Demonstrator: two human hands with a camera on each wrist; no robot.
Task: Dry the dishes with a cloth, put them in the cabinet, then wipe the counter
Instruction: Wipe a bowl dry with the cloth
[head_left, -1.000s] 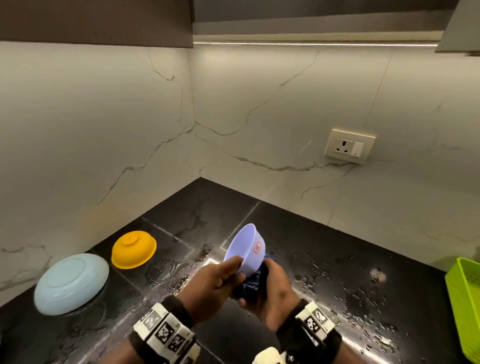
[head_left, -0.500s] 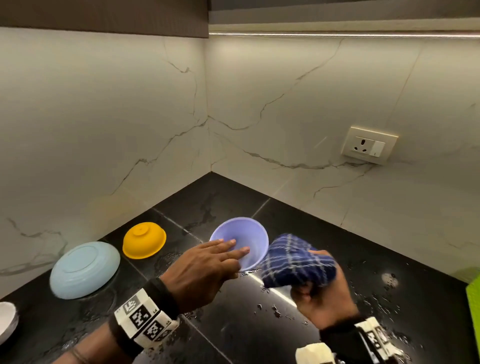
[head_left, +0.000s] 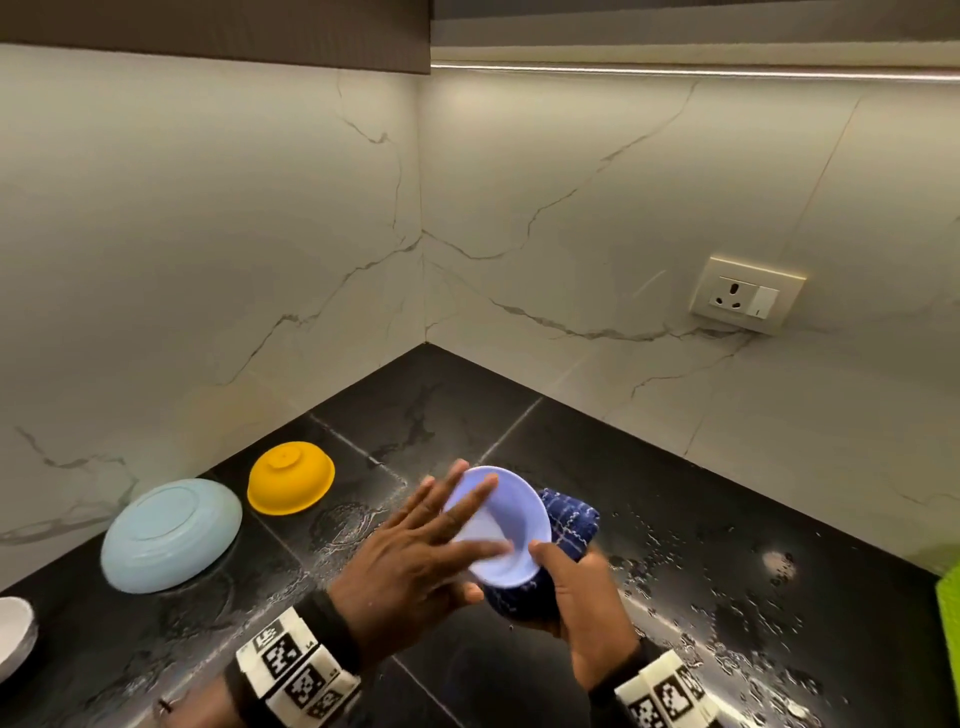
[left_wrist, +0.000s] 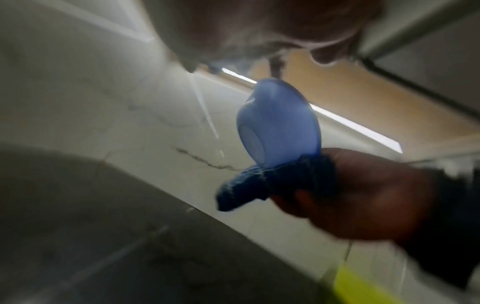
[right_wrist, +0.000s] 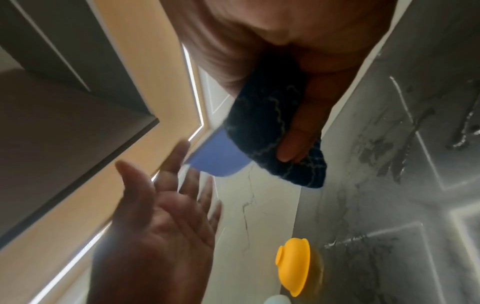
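A small lavender bowl (head_left: 501, 525) is held above the wet counter, tilted with its opening toward me. My right hand (head_left: 566, 582) cups it from below through a dark blue checked cloth (head_left: 571, 519), thumb over the near rim. My left hand (head_left: 457, 514) is open, fingers straight and spread across the bowl's left rim. In the right wrist view the left hand (right_wrist: 161, 216) shows a flat open palm beside the bowl (right_wrist: 218, 156), and the cloth (right_wrist: 272, 133) is bunched under my right fingers (right_wrist: 298, 142). The left wrist view shows the bowl (left_wrist: 278, 123) standing on the cloth (left_wrist: 259, 185).
A yellow bowl (head_left: 291, 478) and a light blue plate (head_left: 171, 535) lie upside down at the left wall. A white dish (head_left: 13, 634) shows at the left edge, a green basket (head_left: 948, 623) at the right edge. Water drops dot the black counter (head_left: 727, 597). A dark cabinet (head_left: 208, 31) hangs above.
Half a second ago my left hand held the bowl and the cloth was apart in my right hand. Now the bowl sits in the cloth and my left hand has let go.
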